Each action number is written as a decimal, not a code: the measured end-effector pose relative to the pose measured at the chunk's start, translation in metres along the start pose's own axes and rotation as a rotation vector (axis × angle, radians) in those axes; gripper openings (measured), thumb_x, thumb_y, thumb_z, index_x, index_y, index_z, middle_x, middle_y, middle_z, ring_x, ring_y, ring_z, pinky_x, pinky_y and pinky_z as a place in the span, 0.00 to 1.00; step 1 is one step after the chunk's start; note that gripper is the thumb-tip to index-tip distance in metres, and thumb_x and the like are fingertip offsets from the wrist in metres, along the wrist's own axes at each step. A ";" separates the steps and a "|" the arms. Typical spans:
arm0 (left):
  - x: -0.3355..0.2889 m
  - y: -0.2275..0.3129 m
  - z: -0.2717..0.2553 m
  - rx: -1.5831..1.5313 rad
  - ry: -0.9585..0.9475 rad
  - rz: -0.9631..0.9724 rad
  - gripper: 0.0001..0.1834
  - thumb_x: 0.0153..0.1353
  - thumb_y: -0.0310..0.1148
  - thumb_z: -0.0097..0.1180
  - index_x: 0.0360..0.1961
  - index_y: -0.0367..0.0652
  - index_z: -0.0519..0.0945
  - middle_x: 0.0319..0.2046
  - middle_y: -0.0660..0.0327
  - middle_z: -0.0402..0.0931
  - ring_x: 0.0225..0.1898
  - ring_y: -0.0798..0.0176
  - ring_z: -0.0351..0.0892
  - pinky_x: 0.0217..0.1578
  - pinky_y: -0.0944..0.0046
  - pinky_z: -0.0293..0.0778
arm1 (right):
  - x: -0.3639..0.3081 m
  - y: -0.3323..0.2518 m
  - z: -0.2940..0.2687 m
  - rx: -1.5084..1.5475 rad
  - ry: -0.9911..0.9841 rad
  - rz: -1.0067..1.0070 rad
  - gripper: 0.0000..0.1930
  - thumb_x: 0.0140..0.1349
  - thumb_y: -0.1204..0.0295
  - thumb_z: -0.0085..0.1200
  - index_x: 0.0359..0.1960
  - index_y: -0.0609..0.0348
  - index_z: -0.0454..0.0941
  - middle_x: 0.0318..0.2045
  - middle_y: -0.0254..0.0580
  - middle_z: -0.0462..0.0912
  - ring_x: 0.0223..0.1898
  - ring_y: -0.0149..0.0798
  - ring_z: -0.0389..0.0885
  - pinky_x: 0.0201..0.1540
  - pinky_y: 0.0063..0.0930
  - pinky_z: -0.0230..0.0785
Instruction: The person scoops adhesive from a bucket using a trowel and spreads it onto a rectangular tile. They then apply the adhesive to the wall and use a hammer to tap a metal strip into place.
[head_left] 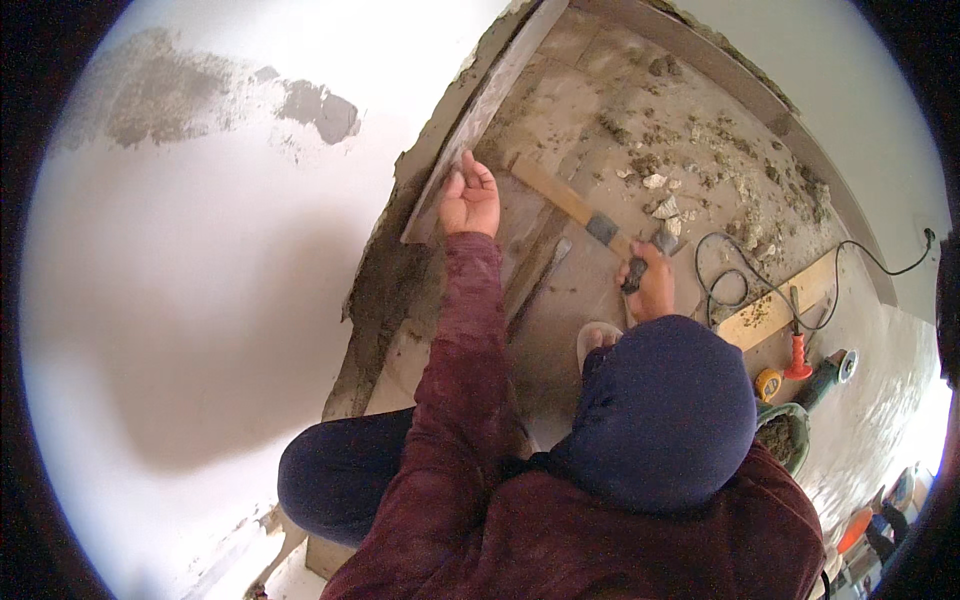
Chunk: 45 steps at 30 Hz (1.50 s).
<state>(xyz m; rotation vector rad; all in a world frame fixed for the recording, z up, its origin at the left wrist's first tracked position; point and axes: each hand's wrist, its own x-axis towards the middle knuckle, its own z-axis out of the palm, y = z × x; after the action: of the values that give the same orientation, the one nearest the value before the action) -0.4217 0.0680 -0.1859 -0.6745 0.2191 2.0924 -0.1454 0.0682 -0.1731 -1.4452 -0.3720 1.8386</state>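
My left hand (470, 203) is against the skirting tile (505, 88), a long narrow strip standing along the foot of the left wall. Its fingers are loosely bent and apart, with nothing visible in them. In my right hand (654, 287) is a hammer (560, 192), gripped at its dark head. The light wooden handle points away from me, its end close to the tile strip but apart from it. Between my left hand and my feet, a narrow strip (540, 270) lies on the floor.
Rubble (665, 208) and mortar crumbs litter the floor ahead. A black cable (745, 272) loops over a wooden board (775, 308) at right. Nearby are a red-handled chisel (798, 360), a yellow tape measure (768, 384), an angle grinder (825, 380) and a bucket of mortar (780, 437).
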 end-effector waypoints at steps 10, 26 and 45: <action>0.029 -0.023 -0.001 -0.105 0.030 -0.043 0.26 0.64 0.43 0.40 0.61 0.51 0.55 0.58 0.56 0.59 0.51 0.58 0.69 0.42 0.58 0.72 | 0.039 -0.014 0.059 0.206 -0.072 -0.086 0.06 0.53 0.72 0.48 0.29 0.60 0.67 0.20 0.37 0.66 0.17 0.36 0.68 0.18 0.30 0.64; -0.047 -0.062 -0.059 0.348 0.395 0.169 0.26 0.62 0.40 0.46 0.60 0.50 0.57 0.53 0.64 0.64 0.48 0.66 0.70 0.43 0.67 0.70 | 0.049 -0.049 0.027 0.237 -0.350 -0.115 0.10 0.55 0.73 0.45 0.39 0.62 0.68 0.26 0.38 0.70 0.22 0.34 0.69 0.26 0.30 0.65; 0.025 -0.004 -0.018 -0.296 -0.095 0.025 0.37 0.55 0.64 0.37 0.49 0.40 0.68 0.49 0.54 0.70 0.51 0.52 0.67 0.49 0.52 0.68 | 0.072 -0.044 0.057 0.320 -0.242 -0.096 0.05 0.53 0.74 0.46 0.30 0.57 0.66 0.20 0.37 0.68 0.21 0.35 0.68 0.25 0.30 0.65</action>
<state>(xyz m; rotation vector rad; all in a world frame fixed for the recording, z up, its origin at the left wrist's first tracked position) -0.4228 0.0811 -0.2136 -0.7465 -0.1392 2.1970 -0.1871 0.1612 -0.1773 -0.9772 -0.2453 1.8984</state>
